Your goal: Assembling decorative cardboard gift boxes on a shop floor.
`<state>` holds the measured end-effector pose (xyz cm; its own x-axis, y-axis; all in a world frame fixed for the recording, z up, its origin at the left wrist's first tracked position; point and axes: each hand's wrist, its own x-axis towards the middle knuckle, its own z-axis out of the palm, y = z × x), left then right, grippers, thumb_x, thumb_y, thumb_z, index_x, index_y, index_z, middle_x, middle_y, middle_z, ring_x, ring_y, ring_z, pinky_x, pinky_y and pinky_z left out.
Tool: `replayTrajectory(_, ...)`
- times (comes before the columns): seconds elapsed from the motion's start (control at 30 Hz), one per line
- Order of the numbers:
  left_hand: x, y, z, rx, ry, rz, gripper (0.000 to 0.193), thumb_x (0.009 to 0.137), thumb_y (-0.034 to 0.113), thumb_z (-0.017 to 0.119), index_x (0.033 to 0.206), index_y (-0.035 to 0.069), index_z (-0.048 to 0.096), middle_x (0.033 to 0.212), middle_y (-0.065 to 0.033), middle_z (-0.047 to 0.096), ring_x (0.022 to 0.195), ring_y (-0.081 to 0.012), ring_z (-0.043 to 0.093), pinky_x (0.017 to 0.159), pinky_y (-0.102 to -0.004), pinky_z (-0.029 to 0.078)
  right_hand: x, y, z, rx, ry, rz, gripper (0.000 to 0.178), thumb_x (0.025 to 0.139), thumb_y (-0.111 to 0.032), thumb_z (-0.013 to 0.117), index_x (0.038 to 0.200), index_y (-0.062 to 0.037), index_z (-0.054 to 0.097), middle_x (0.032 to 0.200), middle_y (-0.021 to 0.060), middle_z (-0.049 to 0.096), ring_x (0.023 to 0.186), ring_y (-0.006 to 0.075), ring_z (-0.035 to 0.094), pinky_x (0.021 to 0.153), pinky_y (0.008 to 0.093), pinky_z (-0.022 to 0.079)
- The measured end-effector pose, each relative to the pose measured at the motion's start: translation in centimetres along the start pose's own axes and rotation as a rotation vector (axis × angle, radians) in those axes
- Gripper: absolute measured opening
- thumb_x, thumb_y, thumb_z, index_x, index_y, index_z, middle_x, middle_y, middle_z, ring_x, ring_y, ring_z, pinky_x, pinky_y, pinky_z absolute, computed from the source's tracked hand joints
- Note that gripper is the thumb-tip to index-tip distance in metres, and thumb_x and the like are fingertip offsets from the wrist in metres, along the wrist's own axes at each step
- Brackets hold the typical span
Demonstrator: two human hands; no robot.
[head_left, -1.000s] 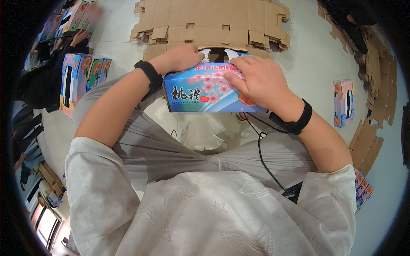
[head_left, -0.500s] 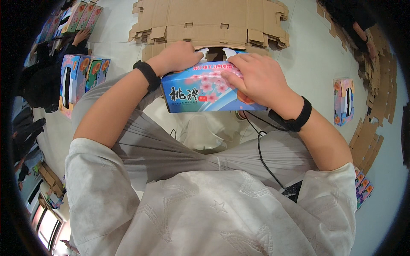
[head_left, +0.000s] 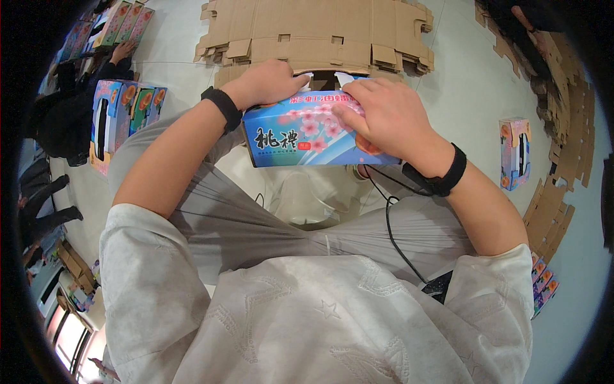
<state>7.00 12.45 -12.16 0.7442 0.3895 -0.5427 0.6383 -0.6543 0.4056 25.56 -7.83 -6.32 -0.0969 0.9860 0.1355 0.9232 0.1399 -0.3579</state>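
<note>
The blue printed box sits at the upper centre of the frame, its blossom-covered side turned toward the wearer, and both hands are on it. Little has changed over the last second: the left hand sits slightly higher in the frame, its knuckles more raised, while the right hand keeps nearly the same place. The box itself has barely shifted, and a little less of the white flaps seems to show beside the dark gap at its far edge. I judge from this that the effort is small and local, at the flaps, with the box being steadied; the gap is visible, so the top is not fully covered.

The right hand's fingers hold the box, bent over its upper edge near one flap, with the thumb pressed on the printed side. On the left, one fingertip reaches the other flap; the rest are hidden, so I cannot tell how narrow or wide they are, or whether they pinch anything.

Beyond the box, flattened brown cardboard fills the top centre. Another upright box stands on the floor at the right, and more printed boxes stand at the left, all unmoved. A co-worker's hand shows at the upper left, well apart.
</note>
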Motion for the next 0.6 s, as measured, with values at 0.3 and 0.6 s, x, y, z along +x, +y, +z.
replayTrajectory(0.3, 0.0, -0.1, -0.1, 0.156, 0.052, -0.036, 0.067, 0.105, 0.053, 0.044, 0.114, -0.005, 0.076, 0.112, -0.0293, 0.075, 0.112, -0.0469, 0.07, 0.1, -0.0529, 0.055, 0.2, 0.0, -0.2, -0.085, 0.011, -0.082, 0.049, 0.099, -0.051, 0.062, 0.1, -0.0034, 0.073, 0.094, 0.0153, 0.074, 0.092, 0.0348, 0.071, 0.077, 0.046, 0.055)
replayTrajectory(0.6, -0.5, 0.8, -1.2, 0.001, 0.09, 0.088, 0.061, 0.108, 0.055, 0.05, 0.113, -0.002, 0.072, 0.103, -0.0265, 0.075, 0.099, -0.0451, 0.072, 0.09, -0.0504, 0.056, 0.5, 0.3, 0.0, -0.051, 0.056, -0.042, 0.05, 0.099, -0.053, 0.063, 0.103, -0.0041, 0.074, 0.097, 0.0135, 0.075, 0.094, 0.033, 0.07, 0.079, 0.0442, 0.055)
